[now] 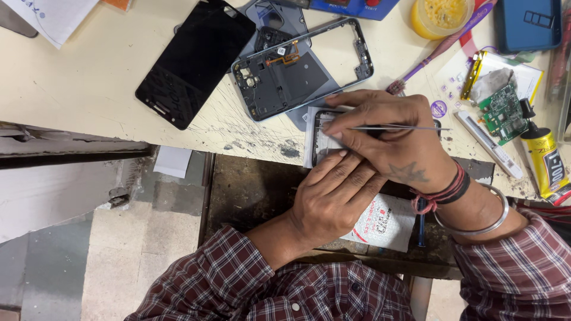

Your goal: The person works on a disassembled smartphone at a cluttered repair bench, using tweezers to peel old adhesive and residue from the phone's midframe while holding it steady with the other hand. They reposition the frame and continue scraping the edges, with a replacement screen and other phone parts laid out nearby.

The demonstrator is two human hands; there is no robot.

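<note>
Right hand: its fingers are closed on thin metal tweezers, tip pointing left over a small phone part.
Left hand: fingers curled under the right hand, fingertips pressing on the same part — gripping nothing I can make out.
Phone part: a dark piece on a white sleeve, at the near edge of the pale surface, mostly hidden beneath both hands.
Beyond the fingers: an open grey phone frame, just past the right hand.
Left of the fingers: a black screen panel, lying flat.
Right of the fingers: a green circuit board and a yellow glue tube, apart from the hands.
</note>
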